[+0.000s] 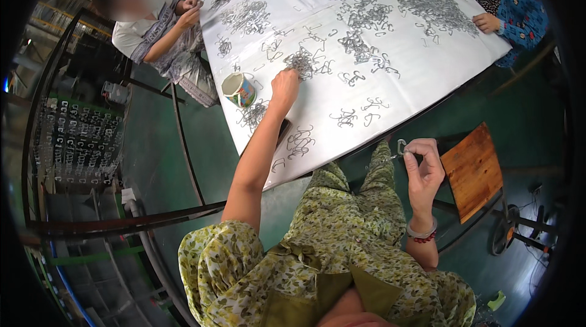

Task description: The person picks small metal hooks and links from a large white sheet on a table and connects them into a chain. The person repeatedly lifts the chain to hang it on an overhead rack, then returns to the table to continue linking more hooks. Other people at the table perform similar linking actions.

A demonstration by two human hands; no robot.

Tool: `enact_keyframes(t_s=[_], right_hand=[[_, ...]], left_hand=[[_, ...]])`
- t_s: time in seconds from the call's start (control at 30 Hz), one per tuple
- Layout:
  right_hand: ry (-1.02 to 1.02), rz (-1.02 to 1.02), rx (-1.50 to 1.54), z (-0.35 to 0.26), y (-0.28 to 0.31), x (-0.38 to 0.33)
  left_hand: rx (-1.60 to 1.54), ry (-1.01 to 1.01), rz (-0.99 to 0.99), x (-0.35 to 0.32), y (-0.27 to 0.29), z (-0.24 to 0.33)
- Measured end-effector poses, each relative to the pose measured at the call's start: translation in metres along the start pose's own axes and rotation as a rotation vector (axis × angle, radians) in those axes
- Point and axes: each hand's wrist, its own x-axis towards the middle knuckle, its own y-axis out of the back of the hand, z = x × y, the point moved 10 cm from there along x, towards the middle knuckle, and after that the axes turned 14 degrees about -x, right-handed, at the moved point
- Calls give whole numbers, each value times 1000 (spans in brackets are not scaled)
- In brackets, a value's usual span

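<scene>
The smooth white table [403, 95] spread far; my left hand [284, 88], near curved wire hooks [303, 62], hid its grip; my right hand [425, 159] pinched a bent metal hook [400, 147].

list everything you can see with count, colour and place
Table: one, white top, centre
Metal hooks: too many to count, silvery-grey, piled across table
Cup: one, multicoloured, table's left side
Flat object: one, dark, table's near left, partly hidden
Wooden board: one, brown, right
Hanging rack: one, dark with silvery pieces, left
Floor: one, green, below
Co-workers: three, grey-white and blue clothing visible, left, top, right
Wristbands: two, pale and red, right wrist
Clothing: green floral, wearer's body
Left hand: one, bare, at a hook pile
Right hand: one, bare, pinching a hook
</scene>
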Motion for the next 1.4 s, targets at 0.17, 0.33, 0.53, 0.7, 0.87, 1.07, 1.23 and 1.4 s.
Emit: enact_keyframes(t_s=[0.17, 0.33, 0.53, 0.7, 0.87, 1.07, 1.23, 1.4], right_hand=[[-24, -21, -9, 1, -3, 0], [7, -4, -23, 3, -3, -1], [-72, -17, 54, 16, -9, -5], [-126, -9, 59, 30, -7, -15], [-157, 0, 87, 35, -9, -18], [-137, 2, 101, 27, -10, -17], [-161, 31, 130, 35, -9, -21], [-238, 88, 210, 46, -11, -27]], left_hand=[[25, -192, -30, -9, -8, 9], [-305, -94, -136, -10, 15, 30], [-127, -16, -82, -1, 4, -9], [-86, 25, 106, 1, 51, 2], [-539, 372, -201, -7, 25, -19], [-413, 324, -177, -9, 24, -16], [-933, 166, -188, -38, 51, 94], [-1474, 74, -479, -109, 44, 212]])
